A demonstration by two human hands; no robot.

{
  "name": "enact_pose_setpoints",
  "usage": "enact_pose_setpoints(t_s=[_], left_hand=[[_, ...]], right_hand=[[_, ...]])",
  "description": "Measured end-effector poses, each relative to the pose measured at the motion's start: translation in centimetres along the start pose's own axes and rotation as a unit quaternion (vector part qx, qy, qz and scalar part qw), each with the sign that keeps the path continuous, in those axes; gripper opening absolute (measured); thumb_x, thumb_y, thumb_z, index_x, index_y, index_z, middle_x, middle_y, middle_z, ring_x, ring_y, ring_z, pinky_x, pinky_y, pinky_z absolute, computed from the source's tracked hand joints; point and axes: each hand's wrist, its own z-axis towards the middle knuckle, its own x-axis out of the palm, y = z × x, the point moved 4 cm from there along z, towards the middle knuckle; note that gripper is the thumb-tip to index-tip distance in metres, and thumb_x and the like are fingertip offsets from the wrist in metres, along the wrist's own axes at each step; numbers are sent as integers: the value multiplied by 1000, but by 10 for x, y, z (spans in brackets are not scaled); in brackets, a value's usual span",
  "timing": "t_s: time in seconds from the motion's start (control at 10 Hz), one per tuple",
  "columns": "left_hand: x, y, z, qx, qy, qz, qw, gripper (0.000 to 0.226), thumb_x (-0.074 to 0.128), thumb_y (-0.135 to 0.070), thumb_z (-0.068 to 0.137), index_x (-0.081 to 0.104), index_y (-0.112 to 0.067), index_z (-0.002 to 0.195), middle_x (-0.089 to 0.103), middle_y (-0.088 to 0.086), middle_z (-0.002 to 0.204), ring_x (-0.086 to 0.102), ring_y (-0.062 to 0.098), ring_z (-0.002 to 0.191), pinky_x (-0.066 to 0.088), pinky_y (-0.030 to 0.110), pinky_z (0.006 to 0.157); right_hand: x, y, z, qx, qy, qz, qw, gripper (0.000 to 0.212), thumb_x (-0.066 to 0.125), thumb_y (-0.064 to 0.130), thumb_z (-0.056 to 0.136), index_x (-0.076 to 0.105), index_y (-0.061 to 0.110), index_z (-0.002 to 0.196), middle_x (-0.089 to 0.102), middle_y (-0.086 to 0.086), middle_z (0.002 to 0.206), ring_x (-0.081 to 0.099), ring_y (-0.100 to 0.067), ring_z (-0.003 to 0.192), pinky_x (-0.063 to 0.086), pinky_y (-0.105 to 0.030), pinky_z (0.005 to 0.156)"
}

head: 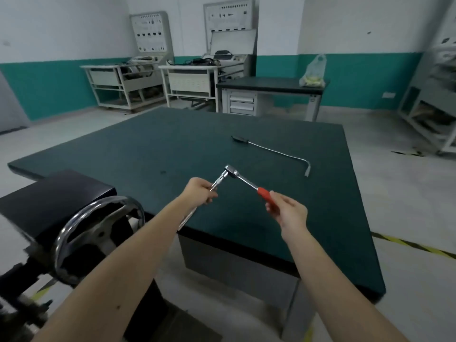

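While both forearms reach up from the bottom of the frame, a ratchet wrench (pixel 243 180) is held in the air just above the near part of the dark green tabletop (pixel 172 144), near the centre of the picture. Its red handle (pixel 265 195) is pinched between the thumb and curled fingers of the right hand (pixel 287 212), to the right of centre. A chrome extension bar (pixel 218 181) hangs at an angle from the wrench head and is gripped by the closed fingers of the left hand (pixel 198 191), slightly left of centre. A thin bright rod (pixel 187 217) shows below the left hand; it seems to be the lower end of the same bar, though blur leaves this uncertain.

Farther back on the tabletop, right of centre, a long bent metal bar with a black grip (pixel 274 151) is laid flat, well apart from the hands. At the lower left, a chrome handwheel (pixel 98 233) is mounted on a black machine block (pixel 56 193). Grey equipment carts (pixel 148 82) are ranged along the teal-and-white wall at the top, and a plastic bag (pixel 313 71) is set on a second bench (pixel 271 86) at the upper right.
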Motion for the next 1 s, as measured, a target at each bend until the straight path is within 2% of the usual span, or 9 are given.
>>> enact_pose_setpoints(t_s=[0.1, 0.2, 0.3, 0.5, 0.6, 0.7, 0.8, 0.9, 1.0], left_hand=[[20, 13, 22, 28, 2, 96, 995, 13, 60, 2, 88, 63, -9, 81, 61, 6, 66, 58, 16, 60, 48, 25, 60], [32, 23, 32, 58, -14, 187, 981, 13, 55, -3, 91, 67, -7, 95, 63, 8, 82, 58, 22, 72, 47, 29, 66], [35, 32, 40, 69, -22, 230, 971, 15, 53, -5, 93, 67, -4, 100, 64, 11, 89, 56, 25, 78, 48, 35, 73], [42, 36, 50, 104, -39, 282, 953, 19, 53, -6, 95, 69, -4, 104, 59, 13, 104, 56, 28, 96, 45, 35, 77], [44, 38, 55, 127, -38, 307, 942, 20, 52, -9, 97, 69, -5, 107, 55, 9, 107, 51, 28, 105, 44, 34, 78], [44, 38, 54, 144, -42, 371, 916, 24, 49, -18, 100, 64, -14, 117, 55, 3, 117, 46, 23, 110, 43, 34, 84], [40, 39, 41, 165, -84, 407, 895, 36, 48, -29, 100, 49, -21, 135, 51, -2, 135, 43, 20, 125, 32, 32, 102], [29, 41, 1, 178, -104, 321, 925, 51, 55, -20, 94, 40, -17, 143, 43, -2, 147, 36, 19, 135, 24, 33, 112], [0, 61, -63, 174, -136, 177, 959, 42, 63, -4, 84, 58, -13, 125, 56, 1, 131, 47, 23, 125, 34, 25, 103]], right_hand=[[-7, -17, 20, -96, -22, -173, 980, 16, 79, 13, 77, 71, 9, 91, 69, -1, 81, 63, -14, 71, 51, -22, 67], [-6, -32, 29, -196, -30, -336, 921, 17, 76, 18, 82, 72, 15, 98, 65, 9, 81, 62, -10, 79, 44, -19, 67], [-1, -42, 34, -232, -45, -426, 873, 23, 72, 24, 85, 71, 15, 106, 63, 4, 88, 59, -20, 93, 49, -32, 81], [3, -45, 41, -273, -77, -499, 819, 26, 67, 28, 89, 70, 15, 111, 58, 4, 91, 39, -14, 93, 39, -29, 79], [3, -45, 43, -259, -95, -514, 812, 30, 68, 30, 88, 69, 15, 113, 51, 3, 101, 39, -14, 93, 42, -31, 84], [4, -43, 40, -254, -105, -529, 803, 31, 66, 33, 89, 68, 17, 115, 47, 4, 100, 37, -13, 92, 42, -31, 85], [6, -41, 37, -250, -102, -531, 803, 33, 65, 35, 90, 67, 18, 118, 53, 0, 104, 40, -14, 94, 43, -32, 87], [2, -37, 24, -240, -82, -505, 825, 43, 66, 31, 89, 60, 12, 127, 53, -5, 118, 45, -21, 109, 41, -35, 95], [2, -28, -14, -322, -84, -425, 842, 35, 70, 20, 86, 63, 16, 121, 54, -2, 120, 47, -25, 114, 33, -34, 95]])
